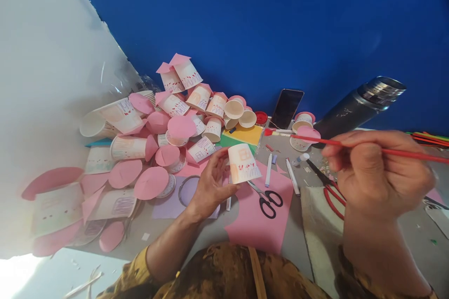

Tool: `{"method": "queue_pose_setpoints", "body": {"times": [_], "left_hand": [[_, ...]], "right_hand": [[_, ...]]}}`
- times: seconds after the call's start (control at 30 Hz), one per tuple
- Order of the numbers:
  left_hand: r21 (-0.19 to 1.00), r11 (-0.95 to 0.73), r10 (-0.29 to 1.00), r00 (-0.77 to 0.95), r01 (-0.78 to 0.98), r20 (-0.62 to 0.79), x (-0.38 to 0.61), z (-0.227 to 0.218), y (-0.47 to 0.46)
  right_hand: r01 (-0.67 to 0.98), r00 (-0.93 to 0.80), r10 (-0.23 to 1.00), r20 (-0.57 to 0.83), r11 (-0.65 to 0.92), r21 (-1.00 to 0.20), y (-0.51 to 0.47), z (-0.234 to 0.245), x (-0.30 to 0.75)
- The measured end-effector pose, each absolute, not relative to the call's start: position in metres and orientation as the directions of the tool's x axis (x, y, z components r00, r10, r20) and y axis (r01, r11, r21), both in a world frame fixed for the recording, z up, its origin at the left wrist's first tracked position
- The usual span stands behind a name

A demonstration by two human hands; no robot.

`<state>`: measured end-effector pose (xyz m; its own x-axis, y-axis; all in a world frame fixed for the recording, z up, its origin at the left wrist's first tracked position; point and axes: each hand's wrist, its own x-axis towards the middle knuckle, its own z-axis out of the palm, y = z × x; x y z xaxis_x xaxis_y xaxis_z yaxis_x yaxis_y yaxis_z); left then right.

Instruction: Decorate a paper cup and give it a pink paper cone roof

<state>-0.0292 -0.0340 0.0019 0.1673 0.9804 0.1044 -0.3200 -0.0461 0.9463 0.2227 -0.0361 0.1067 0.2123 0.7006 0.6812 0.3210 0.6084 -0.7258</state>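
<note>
My left hand (208, 187) grips a white paper cup (243, 175), turned upside down and slightly tilted. Drawn on it are an orange window, red flower marks and purple strokes along the rim. In my right hand (375, 173) is a red paintbrush (315, 140), held like a pen with its red-tipped bristles pointing left, apart from the cup. Black-handled scissors (269, 202) lie just below the cup on pink paper (264, 226). White markers (269, 170) rest to the right of the cup.
Many decorated cups with pink paper tops (152, 180) are heaped on the left. A red paint lid (261, 117), a phone (287, 107) and a dark flask (351, 105) stand towards the blue wall (259, 23). Red-handled scissors (333, 198) and a cloth (321, 224) lie near my right wrist.
</note>
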Motion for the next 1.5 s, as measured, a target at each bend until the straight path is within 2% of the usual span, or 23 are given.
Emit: {"method": "queue_pose_setpoints", "body": {"times": [0.1,0.13,0.2,0.3,0.43,0.53,0.67,0.73,0.83,0.97,1.03,1.13,1.27,1.37,1.43,1.5], "left_hand": [[0.887,0.053,0.971,0.232,-0.459,0.062,-0.028,0.002,-0.034],[0.875,0.072,0.969,0.242,-0.478,0.052,-0.028,0.002,-0.034],[0.861,0.106,0.966,0.258,-0.498,0.030,-0.028,0.004,-0.035],[0.811,0.188,0.952,0.305,-0.553,-0.013,-0.028,0.010,-0.036],[0.718,0.279,0.933,0.356,-0.637,-0.047,-0.029,0.017,-0.039],[0.713,0.301,0.926,0.374,-0.633,-0.059,-0.028,0.020,-0.042],[0.755,0.289,0.912,0.409,-0.589,-0.030,-0.026,0.019,-0.043],[0.792,0.241,0.915,0.404,-0.561,0.008,-0.025,0.017,-0.041],[0.859,0.027,0.936,0.314,-0.511,0.157,-0.029,0.010,-0.035],[0.934,-0.265,0.911,0.255,-0.238,0.324,-0.039,0.003,-0.029],[0.925,-0.377,0.886,0.274,-0.046,0.375,-0.042,0.002,-0.030],[0.850,-0.494,0.849,0.312,0.183,0.427,-0.043,0.005,-0.033],[0.783,-0.547,0.833,0.291,0.296,0.471,-0.041,0.007,-0.034],[0.870,-0.474,0.869,0.232,0.136,0.438,-0.040,0.006,-0.029],[0.922,-0.374,0.902,0.194,-0.096,0.386,-0.038,0.007,-0.026],[0.921,-0.272,0.929,0.173,-0.277,0.327,-0.037,0.008,-0.025]], "right_hand": [[0.368,0.337,0.596,0.729,0.630,-0.684,-0.031,0.108,0.220],[0.361,0.319,0.609,0.726,0.630,-0.687,-0.029,0.108,0.221],[0.350,0.216,0.681,0.699,0.615,-0.707,-0.027,0.104,0.223],[0.415,-0.089,0.794,0.601,0.578,-0.702,-0.025,0.097,0.227],[0.518,-0.399,0.807,0.435,0.590,-0.620,-0.023,0.089,0.221],[0.495,-0.476,0.776,0.413,0.625,-0.604,-0.023,0.082,0.209],[0.460,-0.497,0.746,0.443,0.659,-0.595,-0.025,0.077,0.199],[0.472,-0.507,0.717,0.478,0.695,-0.543,-0.025,0.077,0.199],[0.552,-0.514,0.657,0.552,0.746,-0.373,-0.024,0.079,0.204],[0.632,-0.573,0.616,0.540,0.752,-0.187,-0.026,0.080,0.205],[0.628,-0.616,0.607,0.502,0.763,-0.153,-0.029,0.079,0.201],[0.597,-0.669,0.589,0.453,0.789,-0.145,-0.034,0.080,0.193],[0.531,-0.690,0.552,0.468,0.826,-0.190,-0.037,0.083,0.193],[0.513,-0.600,0.533,0.597,0.829,-0.225,-0.032,0.087,0.203],[0.578,-0.426,0.544,0.723,0.779,-0.245,-0.028,0.090,0.211],[0.649,-0.244,0.514,0.823,0.717,-0.255,-0.025,0.091,0.217]]}}
